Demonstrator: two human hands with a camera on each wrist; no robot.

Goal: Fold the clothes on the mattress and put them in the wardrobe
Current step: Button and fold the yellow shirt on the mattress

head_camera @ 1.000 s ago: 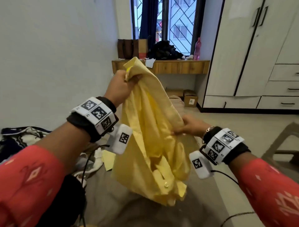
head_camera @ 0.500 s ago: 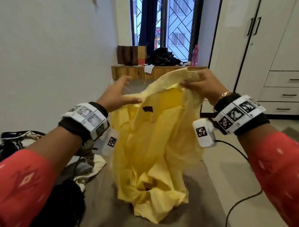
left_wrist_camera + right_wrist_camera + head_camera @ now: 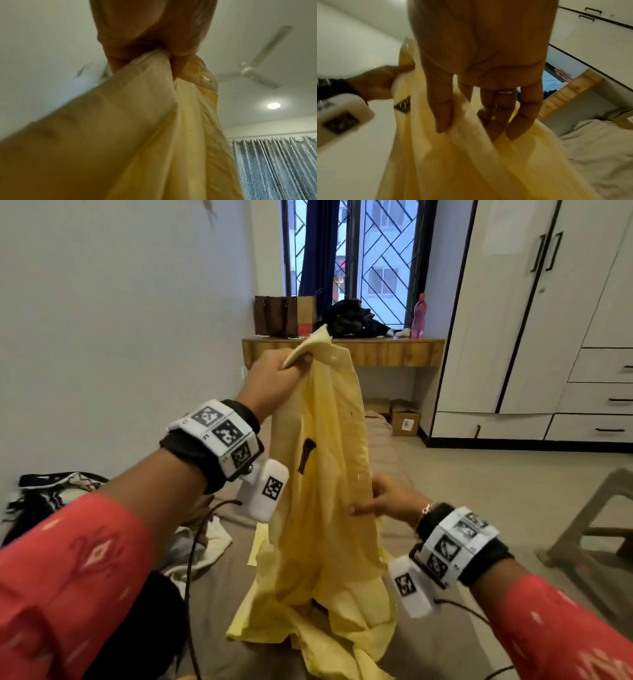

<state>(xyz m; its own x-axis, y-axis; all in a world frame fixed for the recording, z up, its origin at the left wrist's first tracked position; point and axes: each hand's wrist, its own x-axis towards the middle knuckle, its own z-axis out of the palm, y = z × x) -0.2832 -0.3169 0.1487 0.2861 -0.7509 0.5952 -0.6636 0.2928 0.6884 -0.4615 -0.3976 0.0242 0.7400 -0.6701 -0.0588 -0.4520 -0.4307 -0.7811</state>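
- Head view: left hand [image 3: 274, 378] raised, fingers and thumb curled tight round the collar end of a yellow shirt [image 3: 322, 508]; the left wrist view shows the same fist [image 3: 154, 31] bunched on the cloth [image 3: 137, 135].
- Right hand [image 3: 387, 499] lower and to the right of the left hand, fingers nearly straight and laid against the hanging side of the shirt; in the right wrist view the fingers [image 3: 443, 108] are spread with folds of cloth [image 3: 453, 162] running between them, not clenched.
- Shirt hangs down from the left hand, a dark label [image 3: 306, 455] showing on its inner face just below that hand; its lower end lies crumpled on the mattress [image 3: 445, 645] below both hands.
- Mattress: grey-brown cover, directly under the hands.
- Heap of other clothes [image 3: 51, 498], black and white patterned, on the mattress well to the left of the left hand.
- Wardrobe [image 3: 548, 320], white with dark handles and drawers, doors closed, well beyond and to the right of the right hand.
- Wooden desk [image 3: 376, 352] beyond the left hand under the window, carrying bags [image 3: 284, 316], dark cloth [image 3: 352, 320] and a pink bottle [image 3: 419, 316].
- Stool [image 3: 596, 525] to the right of the right hand, on the floor.
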